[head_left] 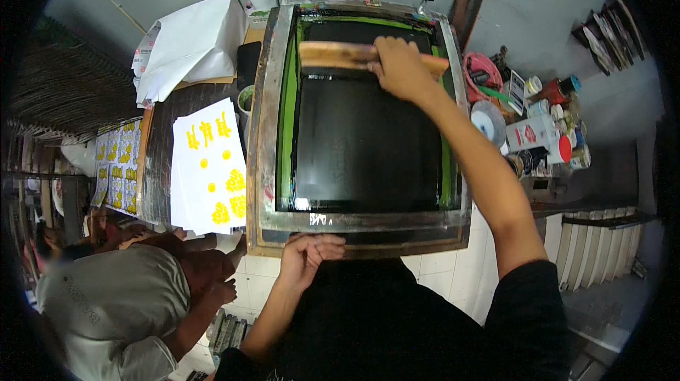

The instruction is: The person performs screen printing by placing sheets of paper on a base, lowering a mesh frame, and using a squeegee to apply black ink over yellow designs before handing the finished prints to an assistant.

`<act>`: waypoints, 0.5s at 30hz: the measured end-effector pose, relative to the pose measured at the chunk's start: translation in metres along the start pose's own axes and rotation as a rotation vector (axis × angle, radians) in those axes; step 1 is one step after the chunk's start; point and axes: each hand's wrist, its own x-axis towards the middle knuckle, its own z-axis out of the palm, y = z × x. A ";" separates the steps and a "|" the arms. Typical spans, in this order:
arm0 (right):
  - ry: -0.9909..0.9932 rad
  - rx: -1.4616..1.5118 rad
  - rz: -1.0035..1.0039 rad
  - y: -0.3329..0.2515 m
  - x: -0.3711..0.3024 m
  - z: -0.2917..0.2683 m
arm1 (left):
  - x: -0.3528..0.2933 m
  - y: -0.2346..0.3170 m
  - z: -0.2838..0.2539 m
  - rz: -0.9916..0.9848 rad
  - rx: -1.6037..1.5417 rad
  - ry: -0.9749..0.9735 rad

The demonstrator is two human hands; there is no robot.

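Observation:
My right hand grips a long wooden-handled squeegee from above. The squeegee lies crosswise near the far end of a screen-printing frame, on its dark, wet-looking mesh. Green strips show along the inner sides of the mesh. At the near edge of the frame, my left hand is loosely closed, its fingers curled together by the wooden base. Whether it pinches anything there is hidden. Left of the frame lies a stack of white sheets printed in yellow.
A white paper-wrapped bundle lies at the far left beside a cup. On the right are a pink basket, a white canister and several jars. Another person sits at lower left, near hanging printed sheets.

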 end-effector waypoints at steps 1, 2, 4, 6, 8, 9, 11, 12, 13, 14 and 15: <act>0.018 0.010 -0.014 -0.016 -0.024 -0.006 | 0.000 0.001 0.000 -0.016 0.001 -0.021; 0.034 0.022 -0.031 -0.032 -0.049 -0.012 | 0.001 0.002 -0.001 -0.017 0.000 -0.054; 0.034 0.086 -0.052 -0.062 -0.100 -0.021 | 0.002 0.002 -0.004 -0.021 0.005 -0.091; 0.009 0.145 -0.049 -0.088 -0.146 -0.029 | 0.004 0.002 -0.006 -0.009 0.002 -0.107; 0.040 0.148 -0.051 -0.110 -0.178 -0.035 | 0.004 0.003 -0.006 -0.032 -0.019 -0.087; 0.059 0.158 -0.045 -0.118 -0.189 -0.041 | 0.003 0.005 -0.004 -0.029 -0.037 -0.087; 0.109 0.199 -0.012 -0.131 -0.203 -0.059 | -0.004 0.012 0.005 -0.036 -0.131 -0.155; 0.173 0.181 -0.020 -0.135 -0.203 -0.072 | -0.008 0.020 0.012 -0.053 -0.141 -0.112; 0.228 0.164 -0.014 -0.137 -0.200 -0.088 | -0.012 0.029 0.022 0.003 -0.151 -0.256; 0.321 0.141 -0.040 -0.138 -0.197 -0.106 | -0.019 0.041 0.032 0.043 -0.129 -0.318; 0.377 0.135 -0.032 -0.137 -0.188 -0.126 | -0.025 0.054 0.044 0.095 -0.115 -0.423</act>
